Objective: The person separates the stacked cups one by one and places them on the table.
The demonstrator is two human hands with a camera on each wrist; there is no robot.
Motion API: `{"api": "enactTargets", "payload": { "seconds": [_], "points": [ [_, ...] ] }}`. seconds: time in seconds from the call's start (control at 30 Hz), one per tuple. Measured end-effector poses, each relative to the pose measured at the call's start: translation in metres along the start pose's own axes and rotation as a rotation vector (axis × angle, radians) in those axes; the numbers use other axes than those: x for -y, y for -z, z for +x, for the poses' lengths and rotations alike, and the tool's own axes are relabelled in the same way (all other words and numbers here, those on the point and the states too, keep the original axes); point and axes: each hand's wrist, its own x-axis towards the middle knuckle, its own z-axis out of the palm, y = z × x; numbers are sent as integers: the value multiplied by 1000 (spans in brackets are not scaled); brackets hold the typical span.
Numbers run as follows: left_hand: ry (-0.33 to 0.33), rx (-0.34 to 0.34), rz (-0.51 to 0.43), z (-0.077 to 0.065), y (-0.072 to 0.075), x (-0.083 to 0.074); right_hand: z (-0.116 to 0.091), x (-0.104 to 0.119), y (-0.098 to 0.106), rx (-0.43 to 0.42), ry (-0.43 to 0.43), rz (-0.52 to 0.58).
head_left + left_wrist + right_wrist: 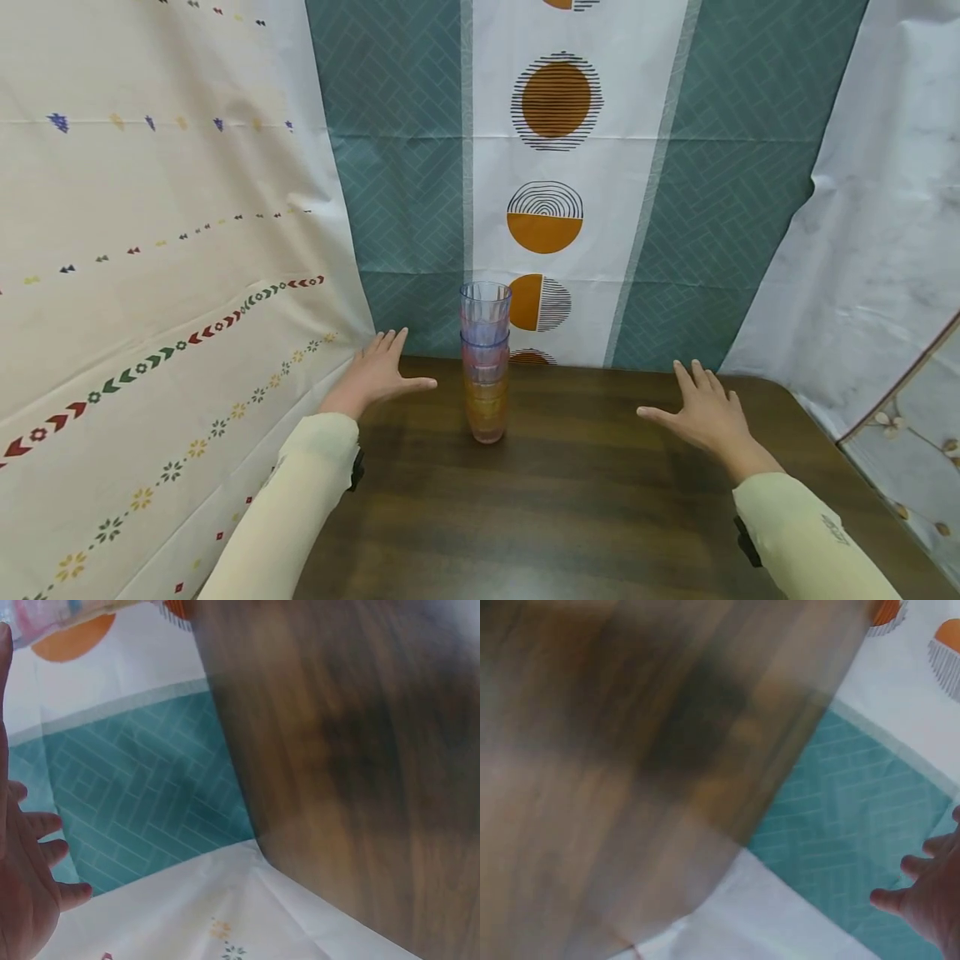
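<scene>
A tall stack of clear plastic tumblers (486, 367), tinted blue, pink and orange, stands upright on the dark wooden table (555, 500) close to its back edge. Left of the stack, my left hand (378, 375) is held over the table with fingers spread and thumb pointing at the tumblers, apart from them. Well to the right, my right hand (705, 412) hovers with its fingers spread and nothing in it. In the left wrist view, part of the tumbler stack (67, 615) shows at the top left corner.
Behind the table hangs a teal and white cloth (405, 208) with orange circles. A cream patterned cloth (150, 250) borders the left side, and a white marbled cloth (877, 250) the right. The table's right corner is rounded.
</scene>
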Motion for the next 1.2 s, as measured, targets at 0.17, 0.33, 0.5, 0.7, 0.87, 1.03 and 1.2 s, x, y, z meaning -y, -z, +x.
{"api": "enactTargets", "payload": {
  "seconds": [0.17, 0.33, 0.5, 0.7, 0.87, 1.03, 1.2],
  "points": [
    [-12, -7, -51, 5, 5, -14, 14, 21, 8, -9, 23, -8],
    [-13, -1, -80, 11, 8, -27, 28, 42, 18, -18, 40, 4],
    [-13, -8, -141, 16, 10, -38, 40, 64, 27, -37, 58, 9],
    [-11, -2, -283, 25, 7, -51, 54, 91, 34, -50, 85, 31],
    [-30, -8, -406, 31, 2, -61, 62, 117, 39, -75, 121, 72],
    [-24, -3, -498, 35, 0, -68, 68, 140, 43, -80, 132, 149],
    [-22, -16, -588, 38, -2, -74, 74, 161, 44, -77, 137, 252]
  ]
}}
